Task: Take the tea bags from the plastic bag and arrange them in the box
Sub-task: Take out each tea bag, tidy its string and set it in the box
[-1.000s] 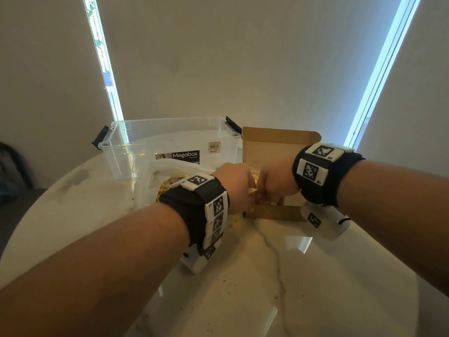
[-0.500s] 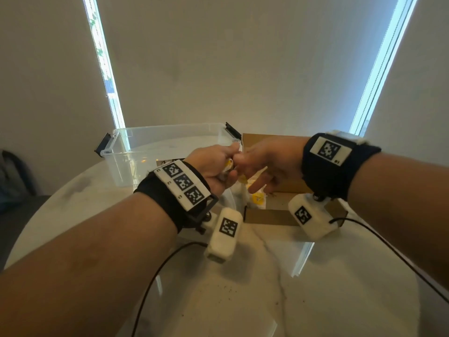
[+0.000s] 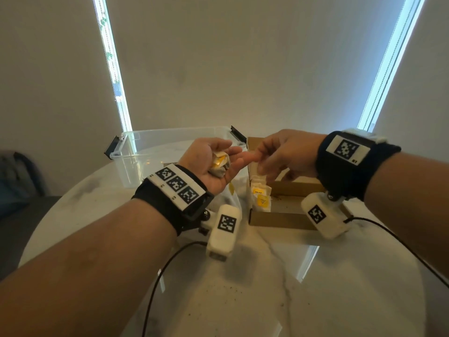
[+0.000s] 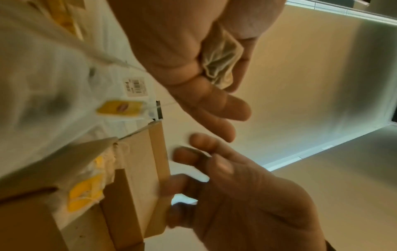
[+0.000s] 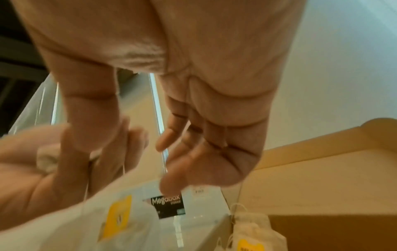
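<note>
A person's left hand (image 3: pixel 213 164), palm up above a marble table (image 3: pixel 243 288), cups crumpled tea bags (image 3: pixel 220 164) in loosely curled fingers. The right hand (image 3: pixel 279 154), fingers relaxed and holding nothing, reaches toward it over the cardboard box (image 3: pixel 279 217), where more bags (image 3: pixel 260 195) stand at the left end.

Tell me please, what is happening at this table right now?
A person is moving tea bags into a cardboard box. The left hand, palm up, cups a small bunch of tea bags above the table. The right hand reaches toward them with loosely bent fingers and seems to hold nothing. A few tea bags with yellow tags already stand in the box. A white plastic bag lies beside it, and a clear storage tub stands behind.
</note>
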